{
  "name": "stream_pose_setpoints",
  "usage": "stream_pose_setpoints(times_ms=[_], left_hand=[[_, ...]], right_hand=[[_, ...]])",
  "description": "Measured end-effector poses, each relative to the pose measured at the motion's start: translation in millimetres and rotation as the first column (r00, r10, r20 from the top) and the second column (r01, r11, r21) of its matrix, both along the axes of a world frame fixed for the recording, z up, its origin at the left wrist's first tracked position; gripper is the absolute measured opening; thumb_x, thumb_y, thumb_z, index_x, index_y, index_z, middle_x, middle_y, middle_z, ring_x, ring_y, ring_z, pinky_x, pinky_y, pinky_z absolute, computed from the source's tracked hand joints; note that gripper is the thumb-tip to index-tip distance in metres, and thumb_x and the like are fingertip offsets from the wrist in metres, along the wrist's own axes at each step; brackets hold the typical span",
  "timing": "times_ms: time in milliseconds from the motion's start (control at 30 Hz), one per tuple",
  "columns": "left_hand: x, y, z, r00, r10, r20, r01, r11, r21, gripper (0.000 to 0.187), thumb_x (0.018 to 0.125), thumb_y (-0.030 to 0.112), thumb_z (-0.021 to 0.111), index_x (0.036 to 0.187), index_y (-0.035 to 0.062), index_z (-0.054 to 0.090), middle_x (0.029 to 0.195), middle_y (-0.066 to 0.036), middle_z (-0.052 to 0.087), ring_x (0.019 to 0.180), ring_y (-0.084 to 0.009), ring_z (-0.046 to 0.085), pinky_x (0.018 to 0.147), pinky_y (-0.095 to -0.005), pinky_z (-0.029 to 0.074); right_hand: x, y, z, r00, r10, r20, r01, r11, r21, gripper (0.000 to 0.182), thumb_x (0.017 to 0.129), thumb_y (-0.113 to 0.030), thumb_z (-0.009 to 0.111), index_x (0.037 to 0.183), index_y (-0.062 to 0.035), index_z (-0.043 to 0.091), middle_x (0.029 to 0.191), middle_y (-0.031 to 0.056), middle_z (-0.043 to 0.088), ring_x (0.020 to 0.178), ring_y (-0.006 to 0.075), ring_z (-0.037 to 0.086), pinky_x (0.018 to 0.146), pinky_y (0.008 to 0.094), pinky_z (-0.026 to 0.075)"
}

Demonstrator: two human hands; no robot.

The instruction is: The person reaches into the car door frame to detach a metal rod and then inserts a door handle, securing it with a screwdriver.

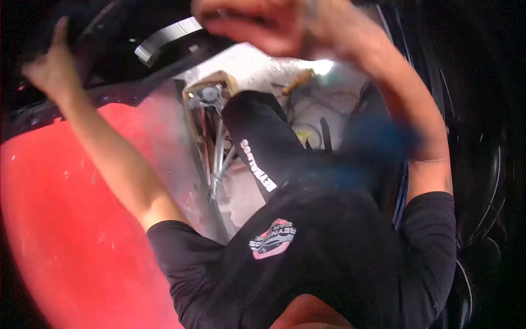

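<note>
At the upper left, my left hand (53, 71) reaches out with its fingers apart, against or just over a dark surface above the edge of a red panel (98, 219). No object shows in it. My right hand (257, 24) is at the top centre, smeared by motion, in front of a dark glossy part (118, 55) that carries a bright curved strip or reflection (167, 39). Its fingers are too blurred to tell whether they hold anything.
Below my arms, a metal stand or frame (219, 148) stands by an open box (226, 79) on the light floor (241, 189). A yellow-orange tool (298, 81) lies farther off near a bright light (323, 67). Something blue and blurred (378, 142) is beside my right arm.
</note>
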State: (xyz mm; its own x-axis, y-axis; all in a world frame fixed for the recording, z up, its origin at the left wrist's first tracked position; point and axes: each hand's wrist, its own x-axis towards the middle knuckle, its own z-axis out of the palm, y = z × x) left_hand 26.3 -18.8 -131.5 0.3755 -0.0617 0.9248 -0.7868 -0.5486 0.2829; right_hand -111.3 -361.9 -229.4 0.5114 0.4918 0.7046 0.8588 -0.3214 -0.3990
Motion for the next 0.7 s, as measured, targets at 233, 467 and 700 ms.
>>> stream_pose_setpoints(times_ms=[233,467,700], left_hand=[[32.1,1.4,-33.9,0.961,0.277,-0.023,-0.275,0.958,0.077,0.067,0.073,0.020,0.095,0.124,-0.0113,0.063,0.121,-0.017,0.071,0.105,-0.0249,0.067,0.097,-0.0374,0.053],[35.5,2.2,-63.8,0.915,0.403,-0.010,-0.400,0.910,0.107,0.063,0.077,0.019,0.093,0.125,-0.0096,0.064,0.121,-0.016,0.071,0.105,-0.0250,0.065,0.098,-0.0365,0.052],[57.3,4.0,-55.4,0.869,0.495,0.005,-0.491,0.862,0.126,0.059,0.080,0.019,0.091,0.126,-0.0079,0.065,0.121,-0.015,0.071,0.105,-0.0251,0.064,0.098,-0.0357,0.051]], right_hand=[[12.6,-76.9,-386.8,0.642,-0.507,-0.575,-0.034,0.730,-0.682,0.025,0.085,-0.008,0.061,0.109,-0.0079,0.070,0.107,0.0219,0.071,0.099,0.0421,0.070,0.087,0.0506,0.055],[-2.6,-66.8,-559.3,0.449,-0.702,-0.553,-0.147,0.553,-0.820,0.020,0.082,-0.008,0.063,0.097,-0.0075,0.076,0.102,0.0194,0.075,0.099,0.0375,0.073,0.083,0.0477,0.059],[-4.6,-4.5,-590.9,0.546,-0.627,-0.555,0.241,0.752,-0.613,0.022,0.085,-0.016,0.065,0.102,-0.0022,0.066,0.085,0.0211,0.072,0.081,0.0426,0.071,0.069,0.0534,0.055]])
